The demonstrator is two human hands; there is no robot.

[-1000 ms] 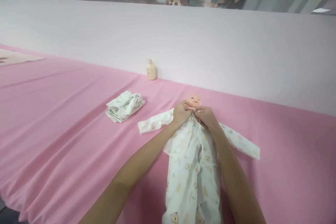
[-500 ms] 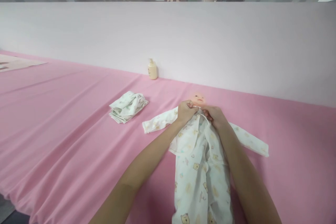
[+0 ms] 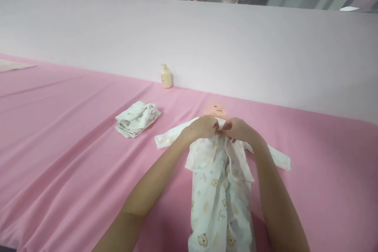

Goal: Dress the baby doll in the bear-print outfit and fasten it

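Observation:
A baby doll [image 3: 215,109] lies on its back, wearing a white long-sleeved jacket [image 3: 203,151] printed with small bears over matching white trousers [image 3: 211,208]. My left hand [image 3: 205,126] pinches the front edge of the jacket just below the doll's chin. Close beside it, my right hand [image 3: 238,129] pinches the opposite front edge, and the fingertips of both hands nearly meet. Below my hands the jacket front hangs apart. Both sleeves stretch out sideways on the pink sheet. What lies right between my fingertips is too small to make out.
A folded stack of white printed cloth [image 3: 137,119] lies left of the doll. Against the white wall [image 3: 118,35] stands a cream pump bottle [image 3: 166,76]. The pink sheet [image 3: 73,141] has long creases. A pale flat sheet [image 3: 13,65] lies at the far left.
Both hands have moved down from the doll's neck to the upper chest and closer together. The jacket's front edges now meet nearer the middle. The view has shifted slightly.

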